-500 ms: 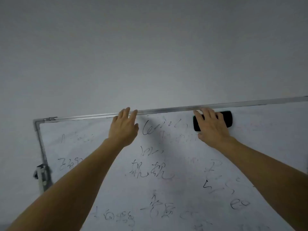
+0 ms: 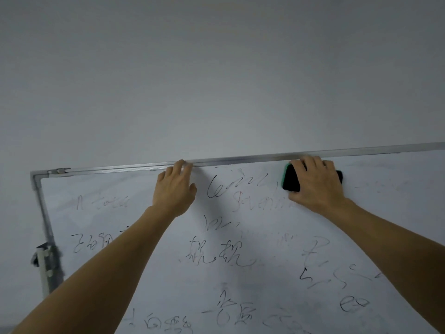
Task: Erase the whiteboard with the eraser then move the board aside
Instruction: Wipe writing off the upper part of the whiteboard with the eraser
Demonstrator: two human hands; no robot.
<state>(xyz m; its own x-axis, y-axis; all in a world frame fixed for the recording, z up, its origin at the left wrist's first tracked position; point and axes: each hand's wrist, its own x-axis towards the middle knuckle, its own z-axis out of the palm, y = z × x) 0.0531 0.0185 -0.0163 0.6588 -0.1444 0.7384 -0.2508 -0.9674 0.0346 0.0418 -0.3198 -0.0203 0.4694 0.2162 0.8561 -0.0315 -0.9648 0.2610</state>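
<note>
The whiteboard (image 2: 397,201) fills the lower half of the view, with a metal frame and black and faint red scribbles across it. My left hand (image 2: 174,189) rests at the top edge, its fingertips curled over the frame (image 2: 240,161). My right hand (image 2: 315,184) presses a black eraser (image 2: 290,180) with a green edge against the board just below the frame, to the right of the topmost scribble. Most of the eraser is hidden under my fingers.
A plain grey wall (image 2: 216,80) stands behind the board. The board's left upright (image 2: 44,213) carries a bracket and stand post (image 2: 47,263) at the lower left. The area right of the eraser shows only faint smears.
My right hand has tilted the eraser, so its green edge now shows at the left end. My left hand keeps its hold on the top frame.
</note>
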